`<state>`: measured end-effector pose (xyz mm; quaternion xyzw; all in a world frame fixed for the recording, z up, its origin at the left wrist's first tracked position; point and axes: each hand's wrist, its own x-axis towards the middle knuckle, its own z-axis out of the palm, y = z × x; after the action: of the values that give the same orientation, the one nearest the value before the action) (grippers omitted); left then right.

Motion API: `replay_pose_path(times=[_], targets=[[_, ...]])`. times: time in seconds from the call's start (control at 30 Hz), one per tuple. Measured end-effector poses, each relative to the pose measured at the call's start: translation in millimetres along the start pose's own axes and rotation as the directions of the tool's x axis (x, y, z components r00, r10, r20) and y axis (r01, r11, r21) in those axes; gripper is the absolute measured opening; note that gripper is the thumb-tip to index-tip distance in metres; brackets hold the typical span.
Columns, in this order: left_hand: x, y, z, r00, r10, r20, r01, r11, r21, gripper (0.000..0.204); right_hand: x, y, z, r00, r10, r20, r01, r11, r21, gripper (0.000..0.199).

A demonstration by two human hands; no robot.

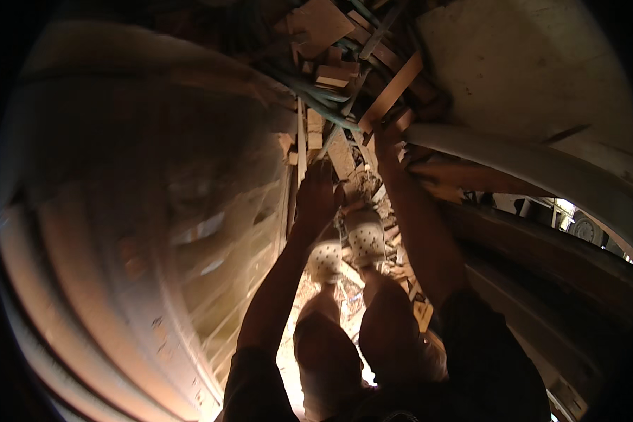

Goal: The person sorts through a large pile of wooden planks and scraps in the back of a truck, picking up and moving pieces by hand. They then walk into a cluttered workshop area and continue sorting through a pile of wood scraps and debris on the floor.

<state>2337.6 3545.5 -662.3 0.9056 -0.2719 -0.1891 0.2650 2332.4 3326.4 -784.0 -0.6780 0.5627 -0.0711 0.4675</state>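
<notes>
Wooden strip (398,86) tilted on the scrap pile (332,75)
Right hand (388,138) seems to touch its low end at the pile's near edge, probably steadying it; left hand (318,195) sits nearer than the pile. Can't tell either's fingers, too dark.

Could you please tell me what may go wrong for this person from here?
The scraps lie crossed in a heap, so some might slide if the flat board by the right hand shifts. That hand and the left hand are bare, so scratches are possible. The perforated shoes stand among loose pieces, so footing may be unsteady.
</notes>
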Motion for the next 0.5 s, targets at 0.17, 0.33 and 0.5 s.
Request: replay_pose_path(times=[0.17,0.33,0.5], targets=[[75.4,-16.5,50.4,0.991,0.013,-0.133,-0.007,0.999,0.04,0.083,-11.2,-18.3,6.0,0.795,-0.428,-0.429,0.485,0.874,0.026,0.059],[79.0,-35.8,61.6,0.981,-0.035,-0.189,0.036,0.999,0.0,0.084,-33.3,-31.8,-9.6,0.968,0.09,-0.232,-0.141,0.967,-0.213,0.096],[87.9,-29.8,64.3,0.951,-0.058,-0.303,0.028,0.994,-0.103,0.086,-11.3,-43.9,0.3,0.966,0.19,-0.176,-0.229,0.945,-0.235,0.099]])
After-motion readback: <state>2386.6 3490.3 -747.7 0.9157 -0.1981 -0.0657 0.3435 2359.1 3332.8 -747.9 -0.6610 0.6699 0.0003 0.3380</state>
